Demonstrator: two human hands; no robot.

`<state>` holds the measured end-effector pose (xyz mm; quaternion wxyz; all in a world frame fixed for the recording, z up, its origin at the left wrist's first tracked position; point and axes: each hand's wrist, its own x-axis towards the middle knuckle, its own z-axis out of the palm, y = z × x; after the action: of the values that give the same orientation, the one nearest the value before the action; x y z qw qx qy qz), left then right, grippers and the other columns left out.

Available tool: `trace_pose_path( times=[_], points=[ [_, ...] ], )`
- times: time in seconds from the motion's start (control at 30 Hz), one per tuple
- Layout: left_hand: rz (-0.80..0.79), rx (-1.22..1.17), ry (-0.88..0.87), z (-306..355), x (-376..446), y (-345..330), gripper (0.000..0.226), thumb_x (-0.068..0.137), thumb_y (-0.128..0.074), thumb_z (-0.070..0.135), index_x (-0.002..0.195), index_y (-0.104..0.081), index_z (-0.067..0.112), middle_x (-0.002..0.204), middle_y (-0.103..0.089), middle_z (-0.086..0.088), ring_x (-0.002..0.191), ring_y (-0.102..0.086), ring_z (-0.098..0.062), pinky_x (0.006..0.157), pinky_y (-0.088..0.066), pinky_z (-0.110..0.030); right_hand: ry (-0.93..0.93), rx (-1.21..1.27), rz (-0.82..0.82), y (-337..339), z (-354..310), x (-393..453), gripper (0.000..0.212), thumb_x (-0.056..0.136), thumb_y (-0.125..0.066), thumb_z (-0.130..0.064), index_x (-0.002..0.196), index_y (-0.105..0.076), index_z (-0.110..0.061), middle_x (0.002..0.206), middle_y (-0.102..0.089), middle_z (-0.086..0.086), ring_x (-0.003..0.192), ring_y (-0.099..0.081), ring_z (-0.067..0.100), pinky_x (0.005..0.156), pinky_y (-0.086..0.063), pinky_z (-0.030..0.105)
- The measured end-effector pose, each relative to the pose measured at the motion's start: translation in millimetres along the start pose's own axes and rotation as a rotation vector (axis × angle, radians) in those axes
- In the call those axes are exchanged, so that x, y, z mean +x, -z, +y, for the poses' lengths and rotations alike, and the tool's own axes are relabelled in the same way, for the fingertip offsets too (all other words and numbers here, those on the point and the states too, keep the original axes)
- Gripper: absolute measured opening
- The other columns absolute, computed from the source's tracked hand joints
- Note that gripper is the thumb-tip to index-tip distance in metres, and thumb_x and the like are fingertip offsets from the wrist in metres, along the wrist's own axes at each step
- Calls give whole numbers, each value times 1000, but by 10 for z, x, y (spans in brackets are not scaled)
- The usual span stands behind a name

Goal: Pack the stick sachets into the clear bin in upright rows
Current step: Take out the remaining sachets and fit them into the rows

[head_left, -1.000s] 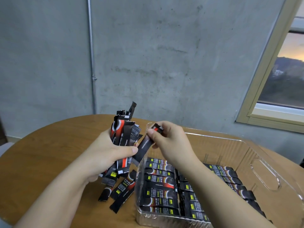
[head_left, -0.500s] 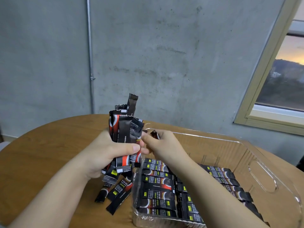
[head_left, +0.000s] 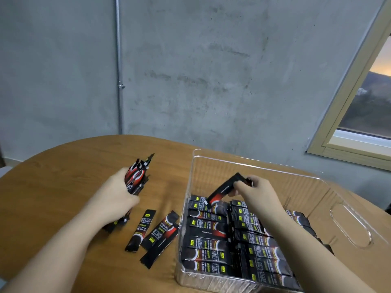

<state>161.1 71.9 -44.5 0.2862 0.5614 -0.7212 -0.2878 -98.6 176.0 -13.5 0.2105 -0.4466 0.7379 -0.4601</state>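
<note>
My left hand (head_left: pixel 115 193) grips a bundle of black and red stick sachets (head_left: pixel 136 176) above the wooden table, left of the clear bin (head_left: pixel 349 218). My right hand (head_left: pixel 257 192) is inside the bin and pinches one black sachet (head_left: pixel 224 188) by its upper end; the sachet slants down to the left, its lower tip at the far end of the left row. Rows of packed sachets (head_left: pixel 208 242) fill the near part of the bin. Three loose sachets (head_left: pixel 155 234) lie on the table just left of the bin.
The round wooden table (head_left: pixel 63 176) stands against a grey concrete wall with a thin metal pipe (head_left: pixel 119 66). A window (head_left: pixel 368 98) is at the right. The far part of the bin holds no sachets.
My hands have parted: the left one dropped lower and leftward with its bundle, while the right one carried a single sachet over into the bin. The camera tilted down.
</note>
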Motion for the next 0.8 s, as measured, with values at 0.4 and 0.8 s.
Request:
trace_pose_path(
  times=[0.4,0.8],
  points=[
    [-182,172,166,-241,188,-277,62,79,-70,10,132,-41,19,81,-63,-1,61,-65,-20,51,-51,-28,-309,-182,-289,-273,280,123,38,96,-50,-34,94,-65,1,70,-74,1,35,-30,15,41,-31,21],
    [-198,193,168,-229,196,-288,63,80,-71,12,135,-40,18,81,-54,4,69,-64,-19,56,-49,-28,312,-1081,-397,-451,183,149,36,88,-63,-36,120,-57,-20,116,-56,2,102,-58,28,74,-45,33]
  ],
)
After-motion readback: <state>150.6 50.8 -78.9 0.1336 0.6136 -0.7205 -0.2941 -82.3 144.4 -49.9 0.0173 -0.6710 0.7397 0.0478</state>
